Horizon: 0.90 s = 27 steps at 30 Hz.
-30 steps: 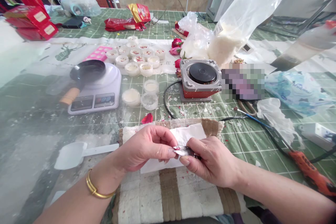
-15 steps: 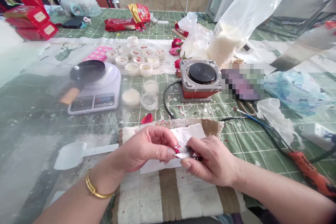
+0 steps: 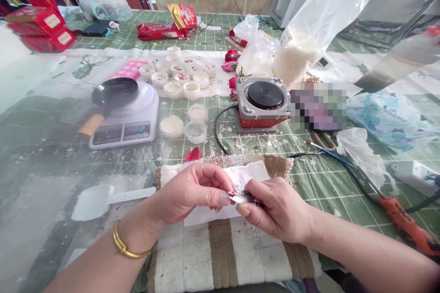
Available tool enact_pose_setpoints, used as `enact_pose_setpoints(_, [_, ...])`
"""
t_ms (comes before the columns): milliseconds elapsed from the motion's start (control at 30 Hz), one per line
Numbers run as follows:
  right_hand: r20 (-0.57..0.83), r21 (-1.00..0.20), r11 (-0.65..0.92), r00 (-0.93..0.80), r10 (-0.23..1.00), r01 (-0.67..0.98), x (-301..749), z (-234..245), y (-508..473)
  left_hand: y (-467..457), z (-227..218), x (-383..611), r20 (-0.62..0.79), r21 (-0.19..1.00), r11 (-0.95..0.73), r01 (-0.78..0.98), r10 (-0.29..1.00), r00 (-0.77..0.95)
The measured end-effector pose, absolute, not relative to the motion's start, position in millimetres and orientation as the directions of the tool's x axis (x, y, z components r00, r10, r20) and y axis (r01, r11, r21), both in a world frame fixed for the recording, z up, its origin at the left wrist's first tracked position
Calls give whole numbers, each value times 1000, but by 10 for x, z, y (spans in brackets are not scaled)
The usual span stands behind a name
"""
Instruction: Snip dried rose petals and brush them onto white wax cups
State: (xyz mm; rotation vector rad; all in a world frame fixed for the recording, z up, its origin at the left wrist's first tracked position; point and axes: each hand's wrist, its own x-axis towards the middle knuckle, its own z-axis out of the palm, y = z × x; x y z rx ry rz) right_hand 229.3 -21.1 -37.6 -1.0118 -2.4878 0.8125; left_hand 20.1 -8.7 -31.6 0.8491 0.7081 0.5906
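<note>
A green grid-patterned cloth [image 3: 364, 201], dusted with pale crumbs, covers the table. At its near side lies a cream-and-brown striped woven mat [image 3: 190, 265], with a creased sheet of white paper [image 3: 247, 171] on top, perhaps there to catch scraps, since the hands are right above it.

The left hand [image 3: 192, 194] pinches a tiny red-and-white fragment [image 3: 233, 193] between thumb and fingers, only its edge showing; the fingertips seem to steady it against the metal. The right hand [image 3: 278, 208] is closed round a small silver-bladed, dark-handled cutting tool [image 3: 243, 197], its tips pointing left to meet the fragment, a short grip that probably favours control.

Beyond the mat, a loose red petal [image 3: 192, 154] lies near shallow translucent cups of creamy filling [image 3: 173, 127]. A square red-and-grey hotplate [image 3: 264, 96] stands to their right, apparently within easy reach.
</note>
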Motion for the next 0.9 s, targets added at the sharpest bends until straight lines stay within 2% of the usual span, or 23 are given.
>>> enact_pose_setpoints(233, [100,-584,602,-688,719,544,2290,-372,-220,-88,-315,206,-325,819,541,-192,712,622])
enact_pose_setpoints(900, [97,-612,584,-683,724,533,2291,-362,-213,-93,-319,211,-320,839,516,-173,725,610])
